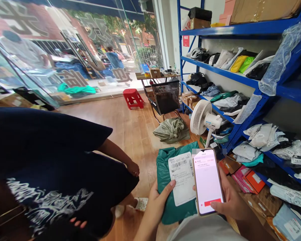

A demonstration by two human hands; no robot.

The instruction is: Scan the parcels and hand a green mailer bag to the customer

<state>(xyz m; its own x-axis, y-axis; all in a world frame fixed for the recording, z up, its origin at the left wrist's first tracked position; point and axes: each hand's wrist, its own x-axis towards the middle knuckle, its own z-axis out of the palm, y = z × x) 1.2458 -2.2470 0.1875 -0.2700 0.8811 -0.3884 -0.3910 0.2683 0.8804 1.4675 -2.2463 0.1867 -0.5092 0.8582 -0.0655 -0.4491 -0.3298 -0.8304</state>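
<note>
A green plastic parcel bag (165,207) hangs in front of me, gripped at its left edge by my left hand (157,204). The left thumb lies over a white shipping label (182,190) with a barcode on the bag's face. My right hand (229,197) is closed around a smartphone (207,184), its thumb on the lower part of the lit screen near a red button. The phone overlaps the right part of the bag and label. Fingers behind the bag and phone are hidden.
Beside me on the left stands a person in dark clothes (65,160). Blue shelves (220,68) full of parcels line the right, with a white fan (202,117) before them. A tied sack (172,129), a desk (157,76) and a red stool (133,98) are ahead.
</note>
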